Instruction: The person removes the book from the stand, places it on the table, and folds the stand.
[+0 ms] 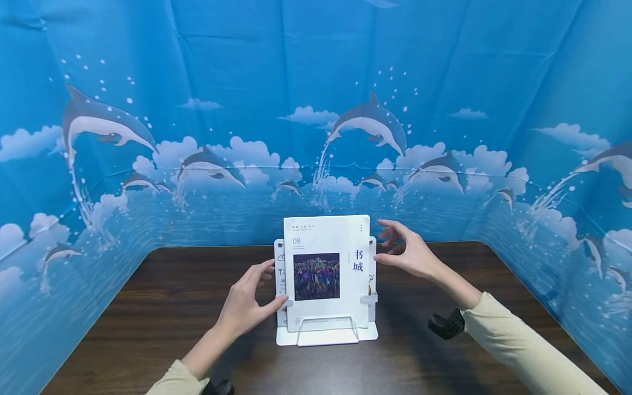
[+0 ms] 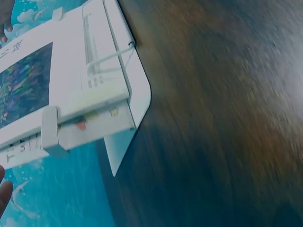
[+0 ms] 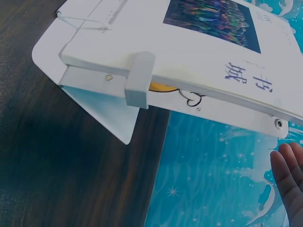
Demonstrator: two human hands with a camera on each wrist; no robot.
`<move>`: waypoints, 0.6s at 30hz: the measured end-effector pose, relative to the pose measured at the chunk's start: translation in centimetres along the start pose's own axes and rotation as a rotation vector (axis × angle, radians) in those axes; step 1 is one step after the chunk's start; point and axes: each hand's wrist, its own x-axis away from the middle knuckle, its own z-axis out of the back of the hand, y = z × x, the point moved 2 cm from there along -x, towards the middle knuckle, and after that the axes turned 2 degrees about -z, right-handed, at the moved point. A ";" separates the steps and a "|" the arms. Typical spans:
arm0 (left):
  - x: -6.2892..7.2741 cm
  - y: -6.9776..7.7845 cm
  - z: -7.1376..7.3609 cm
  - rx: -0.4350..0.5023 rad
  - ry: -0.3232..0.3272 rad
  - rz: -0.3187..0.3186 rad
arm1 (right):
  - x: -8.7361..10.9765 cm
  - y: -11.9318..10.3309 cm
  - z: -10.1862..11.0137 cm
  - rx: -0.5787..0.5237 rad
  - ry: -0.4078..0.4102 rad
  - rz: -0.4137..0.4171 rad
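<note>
A white book (image 1: pixel 326 236) with a dark colourful picture on its cover stands upright on a white book stand (image 1: pixel 372 318). A wire support (image 1: pixel 328 344) crosses the book's lower front. Side clips, a left one (image 2: pixel 49 130) and a right one (image 3: pixel 140 78), reach over its edges. My left hand (image 1: pixel 247 304) is at the stand's left side, thumb tip right at the left clip, fingers apart. My right hand (image 1: pixel 410 255) is beside the upper right edge, thumb and fingers spread with nothing between them. Only fingertips of each hand show in its own wrist view.
The stand rests on a dark wooden table (image 1: pixel 187 291). A blue curtain (image 1: pixel 266 82) printed with dolphins and clouds surrounds the table's back and sides. A dark device (image 1: pixel 446 325) hangs at my right wrist, and another (image 1: pixel 219 387) is at my left.
</note>
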 end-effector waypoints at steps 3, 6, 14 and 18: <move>-0.1 0.2 -0.4 0.047 0.002 0.034 | -0.3 -0.3 -0.1 0.004 0.011 0.004; -0.1 0.4 -0.8 0.071 0.001 0.059 | -0.6 -0.6 -0.2 0.003 0.027 0.009; -0.2 1.0 -2.0 0.084 0.033 0.167 | -1.6 -1.2 -0.8 -0.026 0.053 0.006; -0.3 1.2 -2.5 0.080 0.071 0.247 | -2.1 -1.2 -1.3 -0.044 0.066 -0.005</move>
